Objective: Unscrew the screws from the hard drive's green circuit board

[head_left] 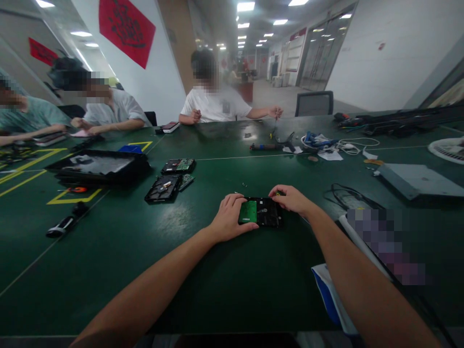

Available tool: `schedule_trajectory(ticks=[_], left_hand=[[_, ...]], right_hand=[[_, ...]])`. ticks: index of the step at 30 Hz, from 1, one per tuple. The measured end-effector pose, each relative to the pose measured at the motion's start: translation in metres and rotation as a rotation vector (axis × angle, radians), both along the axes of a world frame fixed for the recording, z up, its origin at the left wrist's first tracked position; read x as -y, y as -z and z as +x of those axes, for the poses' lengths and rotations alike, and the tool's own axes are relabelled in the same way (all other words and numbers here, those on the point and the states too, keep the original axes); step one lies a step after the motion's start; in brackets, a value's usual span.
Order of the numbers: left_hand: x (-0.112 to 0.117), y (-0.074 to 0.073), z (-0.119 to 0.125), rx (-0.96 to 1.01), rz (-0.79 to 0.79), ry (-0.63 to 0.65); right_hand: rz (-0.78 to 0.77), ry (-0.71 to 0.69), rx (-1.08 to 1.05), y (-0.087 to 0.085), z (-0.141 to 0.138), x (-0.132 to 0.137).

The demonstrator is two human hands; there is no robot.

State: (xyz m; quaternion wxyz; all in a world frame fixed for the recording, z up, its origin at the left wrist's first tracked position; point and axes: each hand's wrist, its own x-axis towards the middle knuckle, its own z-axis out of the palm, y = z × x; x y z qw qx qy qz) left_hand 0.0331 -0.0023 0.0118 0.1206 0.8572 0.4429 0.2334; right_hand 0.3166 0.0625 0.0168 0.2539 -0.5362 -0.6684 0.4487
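A black hard drive (264, 212) with a green circuit board on its left half lies flat on the dark green table (188, 270) in front of me. My left hand (230, 217) grips its left end, thumb along the near edge. My right hand (290, 198) is closed at the drive's far right corner, pinching something small with a yellow-green tip that I cannot make out.
Two more opened drives (164, 187) (178, 166) and a black tray (99, 166) lie to the left. A screwdriver (65, 224) rests near left. Cables (340, 145), a grey box (413, 180) and papers (331, 295) sit right. Three other people work at the far side.
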Motion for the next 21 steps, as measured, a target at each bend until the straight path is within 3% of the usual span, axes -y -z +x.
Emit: schedule_trajectory(ticks=[7,21], left_hand=[[-0.0033,0.0011,-0.0025,0.024,-0.045,0.014],[-0.0035,-0.0008,-0.0020,0.020,-0.050,0.024]], right_hand=[[-0.071,-0.009,-0.019,0.0015,0.0034,-0.0027],[-0.063,0.018,-0.036,0.0043,0.0047,-0.0036]])
